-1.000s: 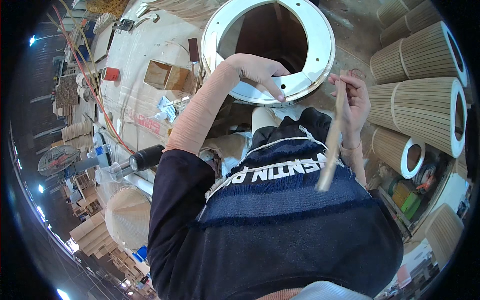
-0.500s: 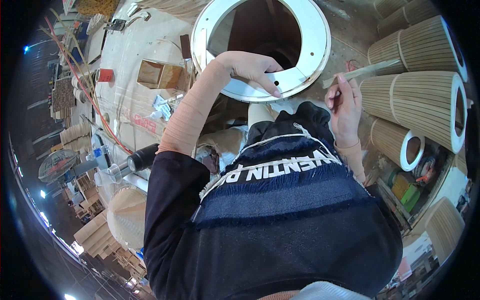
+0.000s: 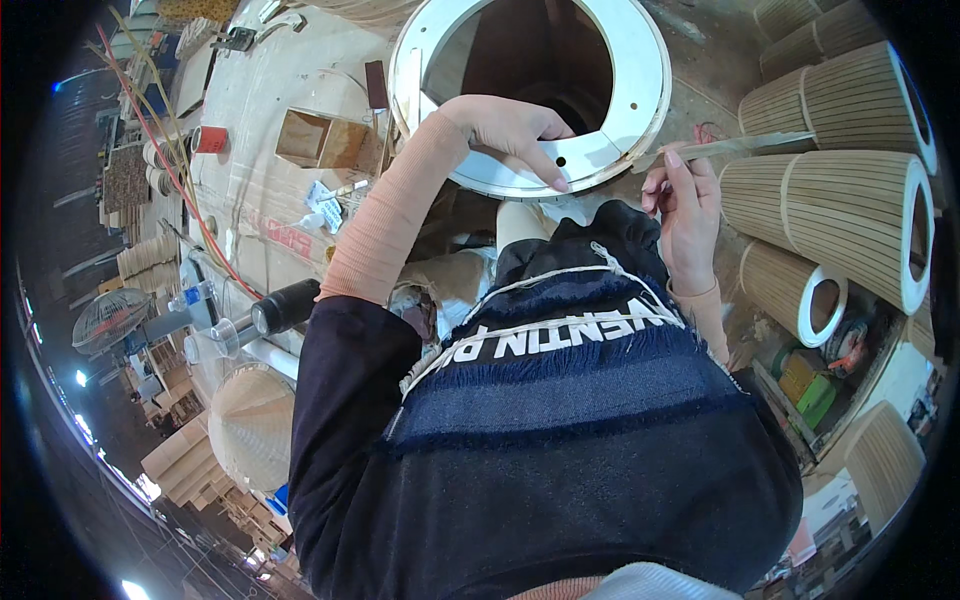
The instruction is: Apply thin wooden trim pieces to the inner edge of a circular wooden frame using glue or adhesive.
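Observation:
A large round drum-like body topped with a white ring (image 3: 638,62) stands in front of me, its wide opening dark inside. My left hand (image 3: 512,135) is closed over the ring's near side, fingers hooked into the opening and thumb on the white face beside a small dark hole. To the right of the ring, my right hand (image 3: 690,195) pinches a thin, pale wooden strip (image 3: 755,146) between thumb and fingertips. The strip's near end lies close to the ring's outer edge; its other end points right across the slatted drums.
Slatted wooden drums (image 3: 820,215) with white end rings lie along the right. On the left, a cardboard-covered surface bears an open wooden box (image 3: 325,138), a red-and-white roll (image 3: 209,139) and a small white bottle (image 3: 312,221). A fan (image 3: 112,322) and conical hat (image 3: 253,425) are lower left.
The white ring sits slightly farther right in view, with my left hand still on it. The strip in my right hand has turned to lie a little flatter.

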